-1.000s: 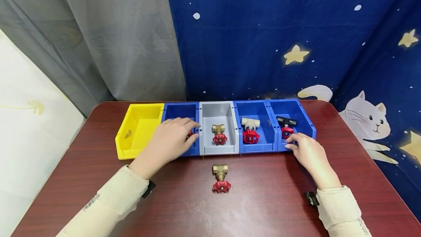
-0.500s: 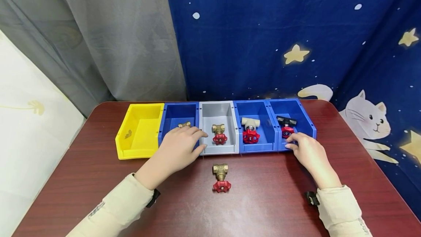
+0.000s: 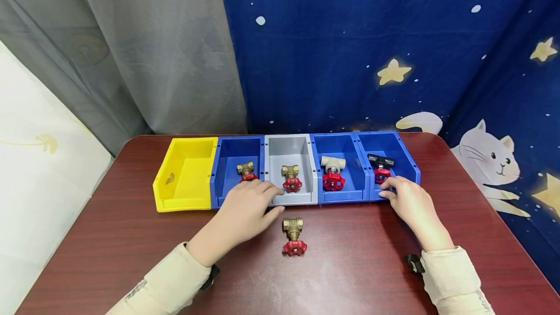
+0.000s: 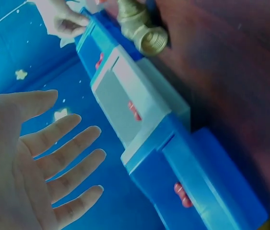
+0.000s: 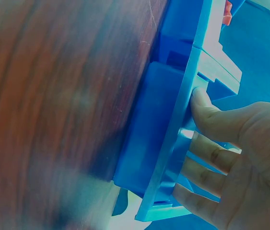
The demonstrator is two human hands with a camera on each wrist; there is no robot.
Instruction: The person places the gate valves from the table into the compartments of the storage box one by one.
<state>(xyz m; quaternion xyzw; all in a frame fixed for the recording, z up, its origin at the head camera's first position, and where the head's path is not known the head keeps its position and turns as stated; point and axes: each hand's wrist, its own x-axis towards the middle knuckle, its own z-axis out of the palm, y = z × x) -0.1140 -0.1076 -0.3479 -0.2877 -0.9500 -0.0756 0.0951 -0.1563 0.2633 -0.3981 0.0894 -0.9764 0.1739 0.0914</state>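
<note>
My left hand hovers over the front of the left blue bin and the grey bin, fingers spread and holding nothing. Just right of it, a brass gate valve with a red handwheel lies on the table; its brass body shows at the top of the left wrist view. A similar brass valve sits in the left blue bin, its wheel partly covered by my hand. My right hand rests at the front lip of the rightmost blue bin, fingertips close to the red-wheeled black valve.
The grey bin has another brass valve, and the blue bin beside it a cream valve. A yellow bin stands at the row's left end. Curtains hang behind the table.
My left hand has drawn back out of the left blue bin, toward me and to the right, uncovering the brass valve there. My right hand has stayed in place.
</note>
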